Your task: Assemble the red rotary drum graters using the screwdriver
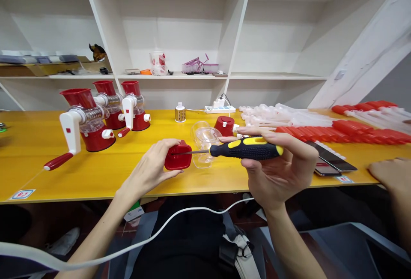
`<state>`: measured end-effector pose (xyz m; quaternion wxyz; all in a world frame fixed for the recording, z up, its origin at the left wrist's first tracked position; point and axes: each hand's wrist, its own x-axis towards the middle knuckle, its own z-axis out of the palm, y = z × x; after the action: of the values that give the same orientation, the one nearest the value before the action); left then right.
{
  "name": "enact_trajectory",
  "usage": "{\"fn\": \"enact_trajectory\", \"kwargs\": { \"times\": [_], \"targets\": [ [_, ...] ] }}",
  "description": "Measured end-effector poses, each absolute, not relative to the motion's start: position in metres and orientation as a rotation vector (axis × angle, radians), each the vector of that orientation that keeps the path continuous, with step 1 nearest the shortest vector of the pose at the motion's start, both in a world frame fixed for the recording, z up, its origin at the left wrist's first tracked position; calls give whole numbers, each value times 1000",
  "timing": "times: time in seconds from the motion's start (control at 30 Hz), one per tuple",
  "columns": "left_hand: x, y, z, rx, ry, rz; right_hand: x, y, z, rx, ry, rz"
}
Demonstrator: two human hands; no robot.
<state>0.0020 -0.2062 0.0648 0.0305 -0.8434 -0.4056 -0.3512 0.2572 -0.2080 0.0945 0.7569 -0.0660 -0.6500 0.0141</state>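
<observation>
My left hand [157, 163] grips a red plastic hopper [178, 158], its open mouth turned toward my right side. In my right hand [282, 172] is a screwdriver [250, 148] with a black and yellow handle, held level. Its metal shaft runs into the hopper's opening; the tip's contact is hard to make out. Just behind lies a clear plastic grater body [205, 137] on the yellow table [135, 184]. A red base [224, 125] with a white knob stands close by, partly behind my right fingers.
Three assembled red and white rotary graters [93, 120] stand at left. A metal grater drum [180, 112] and a power strip [220, 108] sit at the back. Red-handled plastic pieces [321, 131] and phones [334, 159] lie right, near another person's hand [390, 174]. A white cable [180, 214] crosses below.
</observation>
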Motion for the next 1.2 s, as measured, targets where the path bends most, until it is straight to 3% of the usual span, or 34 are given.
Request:
{"fn": "enact_trajectory", "kwargs": {
  "times": [0.7, 1.2],
  "targets": [
    [2, -206, 64, -2591, -1303, -1078, 259, -211, 107, -211, -1285, 85],
    [-20, -162, 26, -2641, -1865, -1223, 256, -187, 98, -187, -1387, 287]
  ]
}}
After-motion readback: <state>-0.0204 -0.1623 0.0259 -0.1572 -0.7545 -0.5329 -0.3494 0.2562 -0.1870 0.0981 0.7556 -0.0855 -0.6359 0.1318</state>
